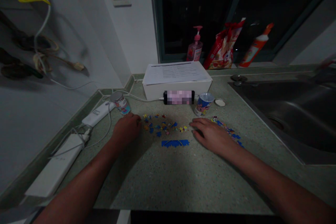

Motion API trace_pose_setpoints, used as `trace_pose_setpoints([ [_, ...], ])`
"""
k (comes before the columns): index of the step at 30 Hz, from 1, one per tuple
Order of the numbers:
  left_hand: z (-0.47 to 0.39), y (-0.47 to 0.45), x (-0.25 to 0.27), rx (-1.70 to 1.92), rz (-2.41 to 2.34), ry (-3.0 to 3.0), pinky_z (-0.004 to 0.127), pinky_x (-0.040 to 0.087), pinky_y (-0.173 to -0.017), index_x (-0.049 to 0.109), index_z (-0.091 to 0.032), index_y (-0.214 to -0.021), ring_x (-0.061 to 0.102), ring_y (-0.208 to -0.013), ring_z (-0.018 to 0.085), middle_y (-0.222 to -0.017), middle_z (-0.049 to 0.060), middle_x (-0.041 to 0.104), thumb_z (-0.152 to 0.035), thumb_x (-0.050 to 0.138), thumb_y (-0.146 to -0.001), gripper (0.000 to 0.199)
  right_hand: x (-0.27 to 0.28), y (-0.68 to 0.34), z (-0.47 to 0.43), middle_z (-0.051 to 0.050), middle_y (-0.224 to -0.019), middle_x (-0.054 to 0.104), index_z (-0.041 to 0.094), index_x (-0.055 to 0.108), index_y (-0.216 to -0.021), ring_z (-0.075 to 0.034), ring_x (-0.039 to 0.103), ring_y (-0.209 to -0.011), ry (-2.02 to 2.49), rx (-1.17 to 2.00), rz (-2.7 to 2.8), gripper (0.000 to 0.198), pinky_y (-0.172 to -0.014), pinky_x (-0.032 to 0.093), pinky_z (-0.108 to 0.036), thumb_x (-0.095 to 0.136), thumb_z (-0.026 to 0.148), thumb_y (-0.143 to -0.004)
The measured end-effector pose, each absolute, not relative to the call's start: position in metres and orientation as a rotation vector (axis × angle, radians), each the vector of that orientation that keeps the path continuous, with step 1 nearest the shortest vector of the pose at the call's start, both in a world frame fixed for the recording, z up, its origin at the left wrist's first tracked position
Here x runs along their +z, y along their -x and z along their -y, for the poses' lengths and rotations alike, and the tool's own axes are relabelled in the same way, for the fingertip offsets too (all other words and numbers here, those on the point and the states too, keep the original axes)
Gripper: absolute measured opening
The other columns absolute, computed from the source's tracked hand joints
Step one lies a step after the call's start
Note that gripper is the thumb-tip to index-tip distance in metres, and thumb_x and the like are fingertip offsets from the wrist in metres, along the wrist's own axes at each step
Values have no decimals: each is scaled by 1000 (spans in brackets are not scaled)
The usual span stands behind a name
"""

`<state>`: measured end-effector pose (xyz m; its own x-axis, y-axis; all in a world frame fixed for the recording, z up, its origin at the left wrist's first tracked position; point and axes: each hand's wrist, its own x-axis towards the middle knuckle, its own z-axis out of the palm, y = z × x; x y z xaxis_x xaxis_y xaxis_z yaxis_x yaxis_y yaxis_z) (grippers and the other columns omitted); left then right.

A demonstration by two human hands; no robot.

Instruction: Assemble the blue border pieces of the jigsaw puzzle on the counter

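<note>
Left hand (127, 127) and right hand (210, 134) both rest palm down on the speckled grey-green stone counter (157, 182) I am viewing through the head camera. On the left, the fingers are partly curled, tips by the near-left edge of a loose scatter of small multicoloured jigsaw pieces (159, 134); I cannot tell whether they pinch one. On the right, the fingers lie extended, thumb apart, and I see nothing in their grasp, though the underside is hidden from me.

Between the hands, slightly nearer me than the scatter, lies a joined strip of blue jigsaw pieces with thin yellow lines (175, 143). A second band of mixed-colour pieces (236, 136) runs just beyond and to the right of the right hand. Past the left hand I see a clear jar with a silver lid (120, 103); past the right, an open blue printed tub (203, 105) beside a round pale-centred lid (219, 103). Behind, a black phone with a pixelated screen (179, 97) stands before a white cardboard box (178, 89).
</note>
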<state>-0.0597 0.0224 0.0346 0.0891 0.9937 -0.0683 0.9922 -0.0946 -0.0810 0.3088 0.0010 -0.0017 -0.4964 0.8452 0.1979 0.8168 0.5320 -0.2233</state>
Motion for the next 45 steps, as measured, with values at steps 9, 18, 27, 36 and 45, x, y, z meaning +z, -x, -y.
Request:
trace_pose_setpoints([
  [9, -26, 62, 26, -18, 2034, 2415, 42, 56, -99, 79, -15, -123, 72, -115, 32, -122, 17, 75, -16, 51, -106, 33, -1, -308, -1, -14, -136, 77, 21, 79, -129, -32, 75, -121, 1396, 186, 2484, 32, -108, 61, -50, 61, 17, -102],
  [18, -32, 63, 9, -188, 1960, 2460, 45, 56, -106, 79, -18, -125, 71, -117, 32, -120, 16, 75, -24, 58, -106, 29, -1, -308, -1, -14, -137, 77, 22, 79, -129, -32, 75, -121, 1413, 170, 2495, 32, -107, 61, -49, 61, 19, -103],
  [27, -31, 59, 6, -163, 1962, 2453, 45, 57, -100, 79, -15, -116, 70, -109, 32, -113, 15, 74, -32, 61, -108, 27, 0, -308, -1, -15, -138, 76, 20, 79, -130, -33, 75, -122, 1406, 174, 2499, 32, -107, 61, -51, 60, 19, -104],
  [36, -31, 61, 4, -210, 1936, 2505, 46, 57, -101, 81, -15, -120, 70, -110, 31, -115, 16, 74, -22, 57, -106, 28, 1, -307, -1, -16, -138, 76, 17, 78, -130, -32, 74, -124, 1427, 175, 2514, 32, -110, 60, -49, 59, 19, -105],
  [45, -29, 61, 6, -230, 1909, 2521, 44, 56, -96, 81, -16, -111, 71, -105, 31, -109, 15, 75, -22, 62, -102, 22, 4, -307, -1, -14, -139, 77, 21, 79, -130, -31, 75, -124, 1446, 189, 2507, 32, -109, 60, -47, 61, 19, -104],
])
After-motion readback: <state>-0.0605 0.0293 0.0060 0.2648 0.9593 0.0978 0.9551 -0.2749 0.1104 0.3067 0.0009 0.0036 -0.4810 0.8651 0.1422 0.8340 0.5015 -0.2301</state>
